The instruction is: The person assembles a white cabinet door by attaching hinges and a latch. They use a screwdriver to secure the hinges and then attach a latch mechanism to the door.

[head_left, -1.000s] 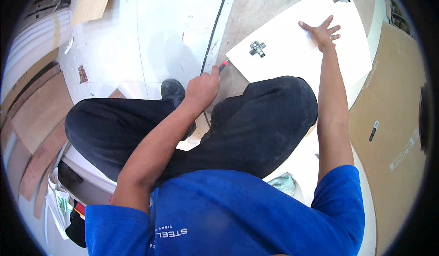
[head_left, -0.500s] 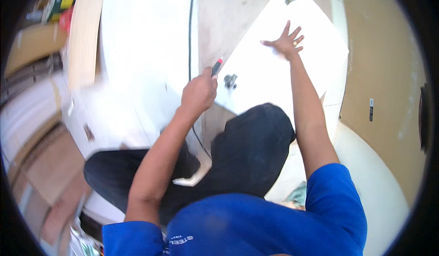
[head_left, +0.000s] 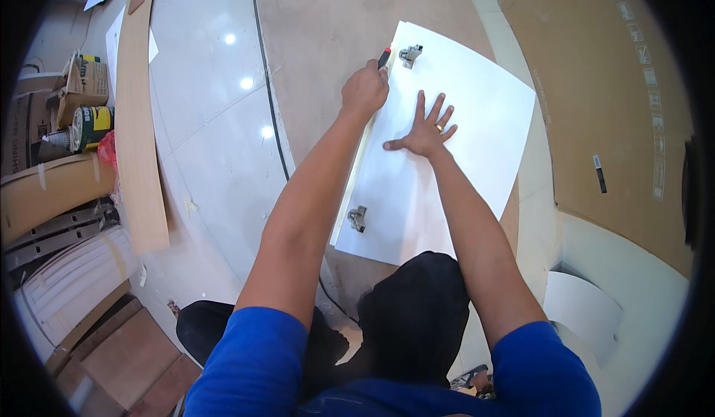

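A white cabinet door panel (head_left: 477, 111) lies in front of me, with one metal hinge (head_left: 410, 55) near its far left corner and another metal hinge (head_left: 357, 219) near its close left corner. My left hand (head_left: 365, 90) is closed round a red-and-black utility knife (head_left: 384, 58) at the panel's left edge, close to the far hinge. The blade cannot be made out. My right hand (head_left: 426, 132) lies flat on the panel between the hinges, fingers spread. A pale yellowish strip (head_left: 359, 160) runs along the left edge, partly behind my left forearm.
A brown board (head_left: 320, 14) lies under the panel, with a black cable (head_left: 269, 96) along its left side. At right stands a large cardboard sheet (head_left: 596, 119). A long wooden plank (head_left: 138, 119), a can (head_left: 91, 126) and boxes are at left.
The panel has turned and now lies lower in view. My left hand with the utility knife has moved from beside the near hinge to the edge near the far hinge. My right hand stays flat.
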`<action>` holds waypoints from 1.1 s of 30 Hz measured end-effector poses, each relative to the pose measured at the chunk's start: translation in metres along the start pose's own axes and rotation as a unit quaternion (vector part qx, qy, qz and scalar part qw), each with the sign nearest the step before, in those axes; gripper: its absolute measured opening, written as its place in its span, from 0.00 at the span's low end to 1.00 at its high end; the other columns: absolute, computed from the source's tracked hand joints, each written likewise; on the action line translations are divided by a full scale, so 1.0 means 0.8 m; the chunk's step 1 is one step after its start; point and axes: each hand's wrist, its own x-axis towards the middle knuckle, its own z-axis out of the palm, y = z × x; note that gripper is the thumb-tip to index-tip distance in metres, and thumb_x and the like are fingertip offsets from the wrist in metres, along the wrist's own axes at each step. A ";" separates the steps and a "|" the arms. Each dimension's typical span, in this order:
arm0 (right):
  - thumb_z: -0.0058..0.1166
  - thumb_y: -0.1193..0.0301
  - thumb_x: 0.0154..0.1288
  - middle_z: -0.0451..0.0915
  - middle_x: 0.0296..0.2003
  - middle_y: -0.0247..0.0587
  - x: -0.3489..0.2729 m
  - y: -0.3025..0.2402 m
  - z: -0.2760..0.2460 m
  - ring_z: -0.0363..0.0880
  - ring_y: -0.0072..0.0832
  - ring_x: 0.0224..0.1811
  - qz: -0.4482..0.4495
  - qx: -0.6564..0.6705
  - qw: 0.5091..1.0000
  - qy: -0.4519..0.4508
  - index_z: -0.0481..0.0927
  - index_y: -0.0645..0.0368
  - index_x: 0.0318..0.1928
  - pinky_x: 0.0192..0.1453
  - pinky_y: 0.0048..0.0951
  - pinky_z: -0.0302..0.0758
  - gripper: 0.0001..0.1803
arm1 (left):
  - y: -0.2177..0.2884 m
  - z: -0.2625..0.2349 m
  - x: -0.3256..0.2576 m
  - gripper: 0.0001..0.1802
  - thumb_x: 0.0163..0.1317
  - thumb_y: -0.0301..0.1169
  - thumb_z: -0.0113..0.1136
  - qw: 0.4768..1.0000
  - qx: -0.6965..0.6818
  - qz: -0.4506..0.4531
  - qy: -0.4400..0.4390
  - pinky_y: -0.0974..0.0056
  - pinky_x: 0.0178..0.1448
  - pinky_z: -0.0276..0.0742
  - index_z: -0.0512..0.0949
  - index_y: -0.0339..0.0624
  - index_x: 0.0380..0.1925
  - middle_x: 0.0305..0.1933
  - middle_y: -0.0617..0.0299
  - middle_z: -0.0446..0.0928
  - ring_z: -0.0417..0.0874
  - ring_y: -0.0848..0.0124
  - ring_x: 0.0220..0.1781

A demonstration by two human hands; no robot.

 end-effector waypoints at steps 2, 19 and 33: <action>0.85 0.38 0.28 0.11 0.80 0.65 -0.002 -0.001 -0.002 0.02 0.68 0.80 0.001 0.005 1.000 -0.005 0.24 0.43 0.84 0.75 0.80 0.20 0.94 | 0.010 0.003 0.025 0.21 0.78 0.45 0.46 1.000 -0.008 0.010 0.016 0.37 0.55 0.78 0.78 0.41 0.55 0.45 0.37 0.85 0.85 0.38 0.50; 0.85 0.38 0.29 0.07 0.79 0.64 -0.002 -0.011 -0.011 0.00 0.65 0.79 0.028 -0.026 0.998 -0.046 0.19 0.46 0.83 0.77 0.77 0.20 0.96 | 0.044 0.016 0.090 0.19 0.77 0.42 0.49 1.000 -0.015 0.013 -0.010 0.42 0.57 0.81 0.78 0.38 0.52 0.48 0.42 0.86 0.87 0.44 0.52; 0.85 0.36 0.28 0.07 0.79 0.64 -0.002 -0.010 -0.011 -0.01 0.65 0.79 0.024 -0.018 0.998 -0.049 0.19 0.45 0.83 0.76 0.78 0.18 0.96 | 0.051 0.005 0.094 0.18 0.76 0.40 0.51 1.000 0.001 0.020 -0.018 0.43 0.58 0.81 0.80 0.37 0.50 0.48 0.42 0.86 0.87 0.45 0.53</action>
